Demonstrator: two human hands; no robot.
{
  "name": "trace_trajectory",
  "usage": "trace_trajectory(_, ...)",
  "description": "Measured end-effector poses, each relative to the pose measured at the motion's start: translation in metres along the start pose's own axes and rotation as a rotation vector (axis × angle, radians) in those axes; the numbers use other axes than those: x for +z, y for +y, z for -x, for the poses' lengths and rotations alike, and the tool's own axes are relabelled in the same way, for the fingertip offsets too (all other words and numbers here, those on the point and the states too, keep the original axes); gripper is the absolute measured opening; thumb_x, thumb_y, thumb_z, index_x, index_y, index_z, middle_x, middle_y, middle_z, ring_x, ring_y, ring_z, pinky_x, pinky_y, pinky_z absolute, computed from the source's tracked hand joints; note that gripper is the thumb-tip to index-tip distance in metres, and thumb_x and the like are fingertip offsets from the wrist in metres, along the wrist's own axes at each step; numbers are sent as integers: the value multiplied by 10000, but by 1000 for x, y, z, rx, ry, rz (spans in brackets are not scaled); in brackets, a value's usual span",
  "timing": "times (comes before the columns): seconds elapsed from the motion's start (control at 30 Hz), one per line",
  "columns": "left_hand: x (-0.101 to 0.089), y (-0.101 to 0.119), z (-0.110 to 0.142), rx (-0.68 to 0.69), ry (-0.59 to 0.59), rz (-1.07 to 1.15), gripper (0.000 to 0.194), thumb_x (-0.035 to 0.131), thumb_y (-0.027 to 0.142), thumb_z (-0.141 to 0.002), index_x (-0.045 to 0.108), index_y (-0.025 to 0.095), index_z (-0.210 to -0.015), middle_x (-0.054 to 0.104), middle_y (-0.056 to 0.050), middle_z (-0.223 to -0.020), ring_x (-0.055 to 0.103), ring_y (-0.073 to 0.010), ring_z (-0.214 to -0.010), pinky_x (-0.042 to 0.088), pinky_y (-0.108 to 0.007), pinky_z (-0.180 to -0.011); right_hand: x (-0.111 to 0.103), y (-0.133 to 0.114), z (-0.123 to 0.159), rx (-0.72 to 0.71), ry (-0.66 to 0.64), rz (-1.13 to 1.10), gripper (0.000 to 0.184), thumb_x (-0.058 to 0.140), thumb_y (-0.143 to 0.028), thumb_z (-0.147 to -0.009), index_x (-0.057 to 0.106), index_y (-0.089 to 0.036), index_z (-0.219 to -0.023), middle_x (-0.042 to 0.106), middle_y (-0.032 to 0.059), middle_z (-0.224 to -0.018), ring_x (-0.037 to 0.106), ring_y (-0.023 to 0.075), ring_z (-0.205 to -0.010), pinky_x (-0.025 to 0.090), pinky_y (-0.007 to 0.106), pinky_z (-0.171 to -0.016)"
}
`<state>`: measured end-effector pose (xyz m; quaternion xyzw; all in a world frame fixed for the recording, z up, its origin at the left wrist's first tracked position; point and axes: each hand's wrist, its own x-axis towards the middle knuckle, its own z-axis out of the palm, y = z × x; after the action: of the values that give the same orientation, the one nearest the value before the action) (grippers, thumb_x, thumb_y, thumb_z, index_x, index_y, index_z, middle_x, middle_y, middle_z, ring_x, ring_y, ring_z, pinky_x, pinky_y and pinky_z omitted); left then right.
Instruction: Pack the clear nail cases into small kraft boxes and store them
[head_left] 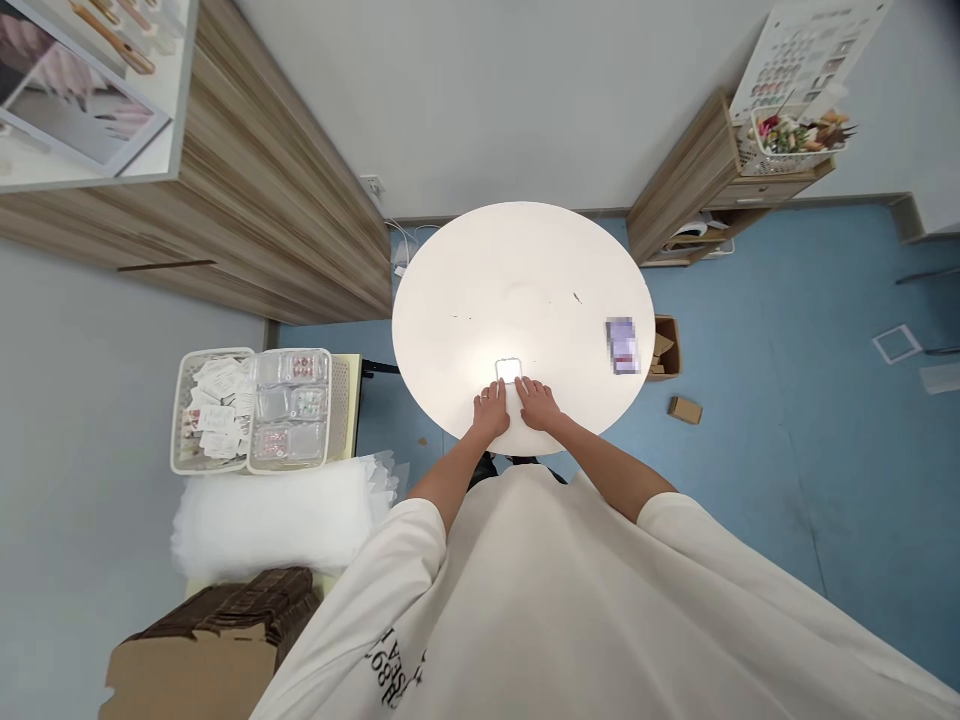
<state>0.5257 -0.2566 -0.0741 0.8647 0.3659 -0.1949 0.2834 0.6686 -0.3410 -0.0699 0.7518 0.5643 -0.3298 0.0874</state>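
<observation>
A small clear plastic box [508, 369] lies on the round white table [525, 280] near its front edge. My left hand [490, 413] rests on the table just below and left of the box, fingers stretched toward it and touching its near edge. My right hand [535, 403] lies beside it on the right, fingers flat and reaching the box's lower right corner. Neither hand wraps round the box.
A blurred purple packet [622, 344] lies at the table's right side. A white basket [251, 408] of clear boxes and cards stands to the left, above bubble wrap [270, 520] and flat cardboard [217, 630]. Small cartons [685, 409] sit on the blue floor.
</observation>
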Motion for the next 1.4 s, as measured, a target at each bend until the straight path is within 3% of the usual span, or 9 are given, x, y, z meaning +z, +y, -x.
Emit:
trace_trajectory(0.13,-10,-31,2,-102,28,35,927,503,237,-849,2,167,-1626,178,-175,-1668,182,-373,-1523,160,-550,-1218,-10,-31,-27,-88,4,17,902,481,-297,-897,-21,-189,-1639,193,135,-1677,223,353,-1491,219,495,-1182)
trace_trajectory(0.27,-22,-74,2,-183,34,51,961,528,247,-835,-20,227,-1624,56,-133,-1703,66,-369,-1556,87,-594,-1226,-16,-66,-55,-128,-3,32,873,478,-287,-886,57,-158,-1640,218,150,-1662,237,366,-1471,227,505,-1176)
trace_trajectory(0.47,-41,-124,-1,-174,13,63,957,545,228,-827,27,301,-1628,-11,-77,-1713,6,-368,-1562,58,-606,-1229,-21,-102,-81,-91,-24,12,916,481,-321,-890,-31,-195,-1639,226,133,-1657,269,372,-1445,257,507,-1166)
trace_trajectory(0.7,-52,-137,4,-89,-12,95,955,526,241,-847,-23,277,-1627,-17,-108,-1709,15,-383,-1560,193,-593,-1203,-21,-121,-78,10,-18,-38,929,466,-286,-897,-98,-185,-1628,189,132,-1672,221,351,-1482,295,483,-1160)
trace_trajectory(0.93,-59,-149,25,3,-11,60,920,502,252,-873,-28,213,-1624,168,-164,-1681,176,-355,-1542,229,-545,-1202,-16,-131,-53,70,-42,-122,863,423,-292,-919,-50,-191,-1634,179,120,-1680,251,323,-1493,340,455,-1141)
trace_trajectory(1.13,-39,-150,70,-59,17,124,810,438,285,-930,40,150,-1622,264,-190,-1645,300,-335,-1501,299,-486,-1181,-7,-128,-23,55,-96,-109,783,429,-326,-943,89,-178,-1633,311,159,-1620,391,331,-1417,379,444,-1097)
trace_trajectory(1.4,26,-120,153,-255,125,240,731,435,336,-948,157,186,-1607,339,-164,-1619,311,-319,-1500,331,-474,-1165,26,-103,15,-96,-108,0,680,423,-325,-961,230,-181,-1597,284,158,-1631,339,345,-1445,400,449,-1080)
